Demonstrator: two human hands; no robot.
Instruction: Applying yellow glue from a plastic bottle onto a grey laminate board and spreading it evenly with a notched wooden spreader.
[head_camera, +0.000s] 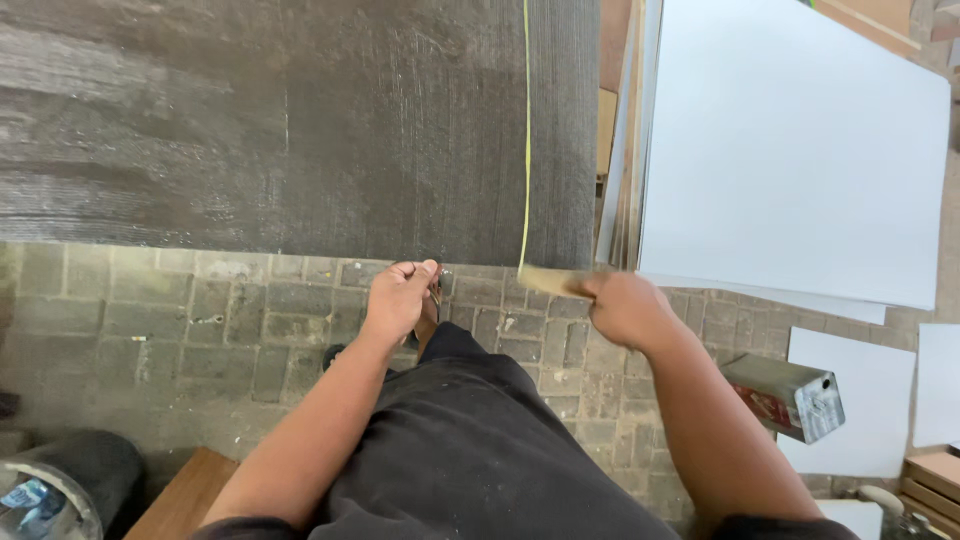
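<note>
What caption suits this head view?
Right hand draws a flat scraper along a dark board; left hand grips its edge.

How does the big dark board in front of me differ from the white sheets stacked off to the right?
The dark board is grey-black with a rough, streaked surface; the white sheets are smooth and plain. The dark board is a single panel crossed by a thin yellow line, while the white sheets stand several deep and carry no line. The right hand works at the dark board's edge, not at the white sheets. Both are large, flat and rectangular.
</note>
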